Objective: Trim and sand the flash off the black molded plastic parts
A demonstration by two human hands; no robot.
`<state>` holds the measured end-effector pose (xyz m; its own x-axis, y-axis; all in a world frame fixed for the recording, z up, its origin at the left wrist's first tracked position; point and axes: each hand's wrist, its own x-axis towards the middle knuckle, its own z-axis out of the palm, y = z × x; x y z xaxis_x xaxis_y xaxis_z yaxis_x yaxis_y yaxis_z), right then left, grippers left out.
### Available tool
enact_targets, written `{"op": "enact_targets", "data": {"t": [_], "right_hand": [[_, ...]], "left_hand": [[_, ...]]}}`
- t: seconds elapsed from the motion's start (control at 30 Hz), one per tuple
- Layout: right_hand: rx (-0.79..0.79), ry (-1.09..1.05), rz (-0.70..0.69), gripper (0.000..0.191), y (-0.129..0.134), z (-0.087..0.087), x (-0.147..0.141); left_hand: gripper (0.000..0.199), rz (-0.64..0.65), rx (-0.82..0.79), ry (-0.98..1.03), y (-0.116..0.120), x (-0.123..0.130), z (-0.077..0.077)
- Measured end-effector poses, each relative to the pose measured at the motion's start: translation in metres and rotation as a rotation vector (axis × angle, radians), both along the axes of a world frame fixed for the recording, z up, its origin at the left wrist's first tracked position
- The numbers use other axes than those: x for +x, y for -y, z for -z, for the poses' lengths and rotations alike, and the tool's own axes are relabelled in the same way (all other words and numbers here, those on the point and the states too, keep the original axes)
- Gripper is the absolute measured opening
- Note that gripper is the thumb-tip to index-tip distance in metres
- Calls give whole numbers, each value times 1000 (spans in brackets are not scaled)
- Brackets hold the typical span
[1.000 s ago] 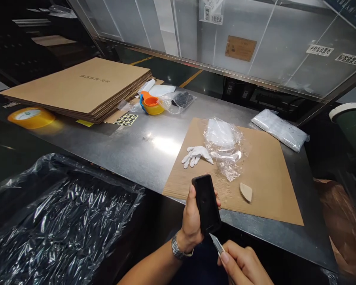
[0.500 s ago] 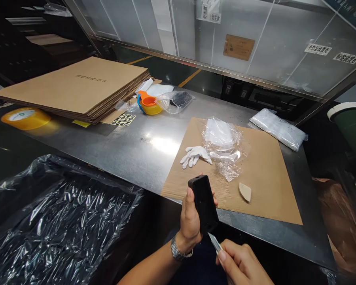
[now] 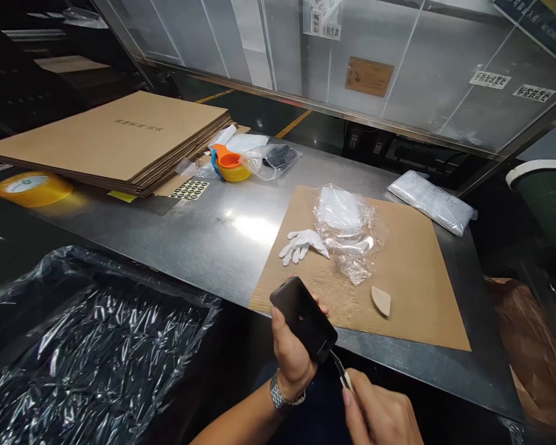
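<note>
A black rectangular case (image 3: 303,318) is held in my left hand (image 3: 291,352), tilted, with the fingers wrapped round its sides. My right hand (image 3: 380,405) grips a thin knife (image 3: 340,371), its blade touching or very near the lower right corner of the case. Both hands are in front of the table's near edge. Just beyond them a cardboard sheet (image 3: 412,266) bears a white glove (image 3: 302,245), a clear plastic bag with white contents (image 3: 340,210) and a small beige wedge-shaped block (image 3: 380,301).
Stacked flat cardboard (image 3: 120,136), a yellow tape roll (image 3: 32,187) and an orange and yellow tape holder (image 3: 231,165) are at the left. A wrapped white packet (image 3: 430,201) lies at the back right. A black-lined bin (image 3: 92,352) stands at the lower left.
My left hand has turned the black case, so a flatter, smoother face shows and its top leans further left. The knife in my right hand has shifted slightly right and its blade angle has changed.
</note>
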<state>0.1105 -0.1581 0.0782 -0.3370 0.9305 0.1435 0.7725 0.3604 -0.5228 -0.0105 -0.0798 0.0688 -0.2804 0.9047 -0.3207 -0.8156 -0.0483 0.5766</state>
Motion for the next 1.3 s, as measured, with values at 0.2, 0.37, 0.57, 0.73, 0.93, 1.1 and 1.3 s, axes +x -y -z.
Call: {"op": "enact_targets", "data": {"t": [0.2,0.37,0.57,0.73,0.93,1.1,1.3], "right_hand": [[568,289,-26,18,-4,1,-7],[635,389,-42,24,-2,1,-11],[637,406,-56,23,1,4,-12],[661,458,-63,23,0,4,-12],[664,562,-56,30,3,2,-13],[679,603,-32,30,-1,-3,-9],[627,520,40,32,-11,-5,3]], "left_hand": [[49,-118,118,-21,2,1,-3],[49,-189,152,-82,2,1,-10],[49,-198,168,-99,4,1,-8],[49,-209,180,-136,5,0,-7],[51,-228,112,-192,6,0,-5],[49,-53,-107,-262,4,-5,3],[54,131,-343,-148,-2,-11,0]]}}
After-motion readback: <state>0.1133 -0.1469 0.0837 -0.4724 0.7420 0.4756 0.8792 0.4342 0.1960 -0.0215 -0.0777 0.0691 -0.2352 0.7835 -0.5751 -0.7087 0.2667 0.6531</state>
